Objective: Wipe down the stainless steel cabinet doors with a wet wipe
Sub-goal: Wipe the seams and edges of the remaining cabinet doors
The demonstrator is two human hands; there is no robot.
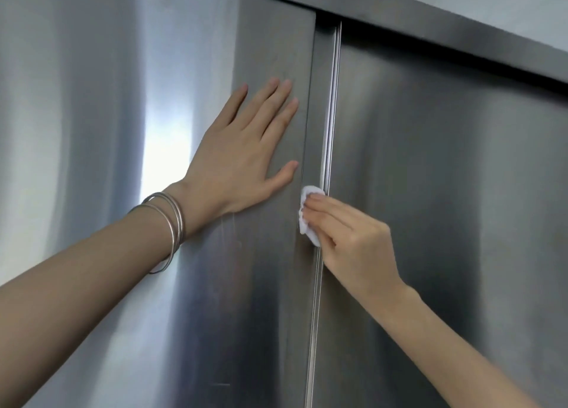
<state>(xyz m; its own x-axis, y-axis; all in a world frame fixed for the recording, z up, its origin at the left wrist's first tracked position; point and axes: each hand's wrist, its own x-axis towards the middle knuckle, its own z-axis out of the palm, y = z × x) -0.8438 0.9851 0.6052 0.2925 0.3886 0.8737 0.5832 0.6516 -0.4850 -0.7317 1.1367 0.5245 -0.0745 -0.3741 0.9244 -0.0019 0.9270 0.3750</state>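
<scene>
Wet wipe (307,227) sat bunched up at the right edge of the left cabinet door (123,100), where that door overlapped the right cabinet door (445,192). We had it under our right grip (353,241). The fingers were pressed together and bent over the white wad, holding it against the door edge, and the thumb was hidden. Our left grip (236,161) was spread flat, palm and fingers on the left door, up and left of the wipe. Its thumb tip was near the wipe but apart from it. We saw thin metal bangles (173,223) on the left wrist. Both doors were brushed steel, with the left one in front. A shiny vertical trim strip (330,115) ran down between them. We noted faint smear streaks (227,232) below the left palm. A steel top rail (430,23) crossed above both doors.
</scene>
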